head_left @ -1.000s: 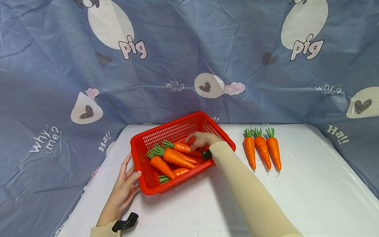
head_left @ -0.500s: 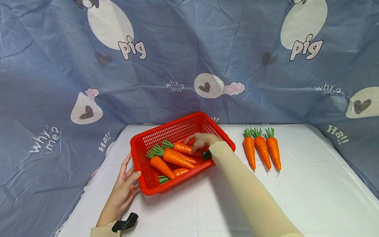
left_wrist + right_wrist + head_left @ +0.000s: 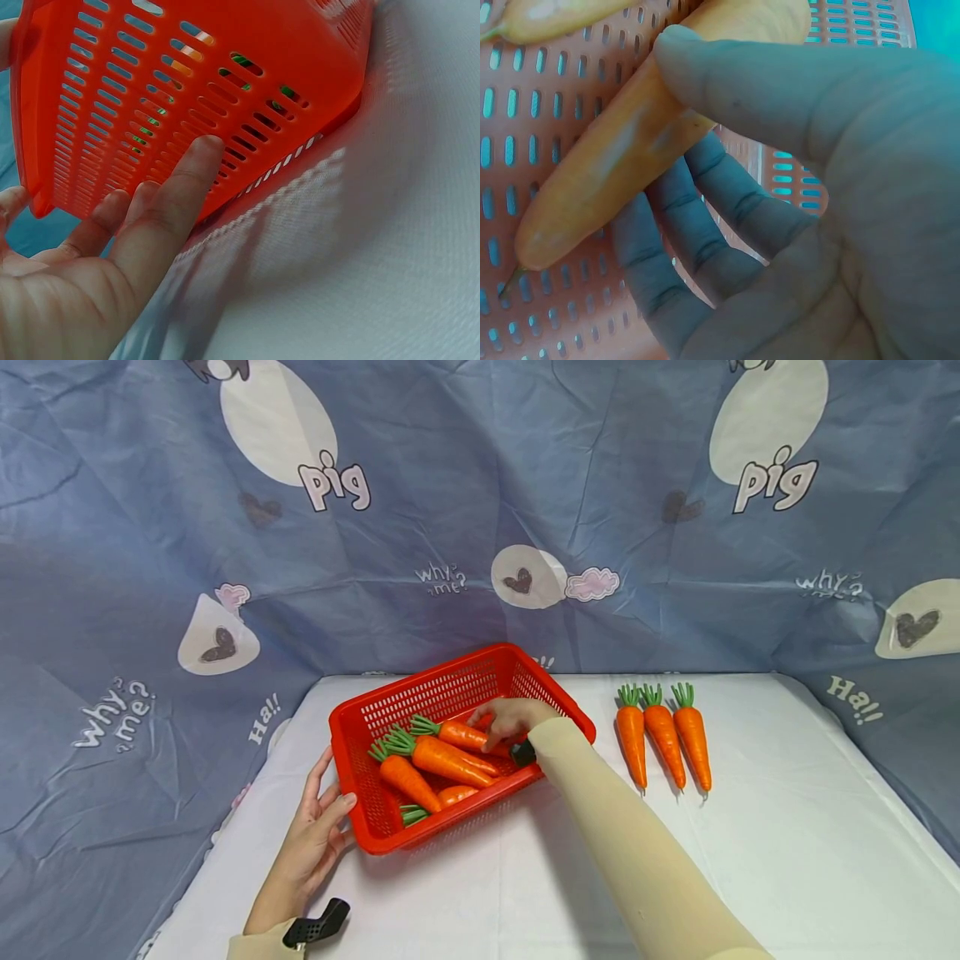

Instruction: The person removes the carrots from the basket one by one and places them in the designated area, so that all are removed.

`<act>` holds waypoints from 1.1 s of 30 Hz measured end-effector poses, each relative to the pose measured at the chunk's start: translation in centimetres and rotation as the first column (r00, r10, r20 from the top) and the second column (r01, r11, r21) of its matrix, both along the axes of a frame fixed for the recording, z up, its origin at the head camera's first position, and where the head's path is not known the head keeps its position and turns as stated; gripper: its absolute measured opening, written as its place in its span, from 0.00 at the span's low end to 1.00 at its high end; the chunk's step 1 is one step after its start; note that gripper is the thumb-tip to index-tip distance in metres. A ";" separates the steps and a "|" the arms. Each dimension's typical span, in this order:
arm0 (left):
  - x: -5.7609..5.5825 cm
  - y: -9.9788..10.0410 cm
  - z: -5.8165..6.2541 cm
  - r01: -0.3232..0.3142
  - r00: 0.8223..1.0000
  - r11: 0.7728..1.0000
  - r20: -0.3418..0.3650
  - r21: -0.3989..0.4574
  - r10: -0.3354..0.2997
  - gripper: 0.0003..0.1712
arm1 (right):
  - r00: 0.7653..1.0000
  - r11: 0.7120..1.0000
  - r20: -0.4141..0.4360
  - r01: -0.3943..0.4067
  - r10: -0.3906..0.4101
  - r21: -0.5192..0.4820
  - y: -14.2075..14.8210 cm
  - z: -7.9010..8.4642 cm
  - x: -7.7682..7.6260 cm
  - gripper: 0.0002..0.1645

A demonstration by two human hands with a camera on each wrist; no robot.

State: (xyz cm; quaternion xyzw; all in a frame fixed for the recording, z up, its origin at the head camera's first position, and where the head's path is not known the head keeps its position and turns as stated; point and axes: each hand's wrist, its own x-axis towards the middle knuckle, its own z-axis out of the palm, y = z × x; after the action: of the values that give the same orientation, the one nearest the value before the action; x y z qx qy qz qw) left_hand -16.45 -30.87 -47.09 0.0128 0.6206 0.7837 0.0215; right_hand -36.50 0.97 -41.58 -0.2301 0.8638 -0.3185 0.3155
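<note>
A red perforated plastic basket [image 3: 420, 693] stands at an angle on the table with several carrots inside, their green tops pointing left. My left hand [image 3: 311, 839] holds its left end, thumb at the rim and fingertips against the slotted outer wall [image 3: 127, 97]. Reaching into the basket from the right, my right hand [image 3: 513, 717] grips the rearmost carrot [image 3: 461, 735]. In the right wrist view the thumb lies across this carrot [image 3: 615, 157], with the other fingers under its far side. Beside it are an orange carrot [image 3: 450, 762] and another carrot [image 3: 408, 781].
Three carrots [image 3: 663, 739] lie side by side on the white tablecloth [image 3: 787, 827] right of the basket, green tops toward the back. A blue patterned cloth [image 3: 637, 527] hangs behind and around the table. Another carrot [image 3: 457, 795] lies low by the basket's front wall.
</note>
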 end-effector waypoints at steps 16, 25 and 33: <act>-0.1 0.1 0.1 0.002 1.000 1.000 -0.001 -0.009 -0.002 0.48 | 1.000 1.000 0.008 -0.007 0.007 0.027 0.0 0.6 0.3 0.28; 0.1 0.0 0.0 -0.009 1.000 1.000 0.009 -0.019 0.010 0.48 | 1.000 1.000 -0.006 -0.013 0.013 0.016 -0.3 0.4 0.3 0.31; 0.0 0.1 0.2 -0.017 1.000 1.000 0.018 -0.020 0.017 0.48 | 1.000 0.999 -0.015 -0.023 0.024 0.044 -0.4 1.0 0.4 0.31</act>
State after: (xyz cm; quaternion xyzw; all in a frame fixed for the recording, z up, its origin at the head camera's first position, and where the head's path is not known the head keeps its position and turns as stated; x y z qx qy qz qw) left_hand -16.44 -30.82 -46.92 0.0002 0.6284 0.7776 0.0205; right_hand -36.07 0.58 -40.60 -0.2357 0.8703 -0.2940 0.3173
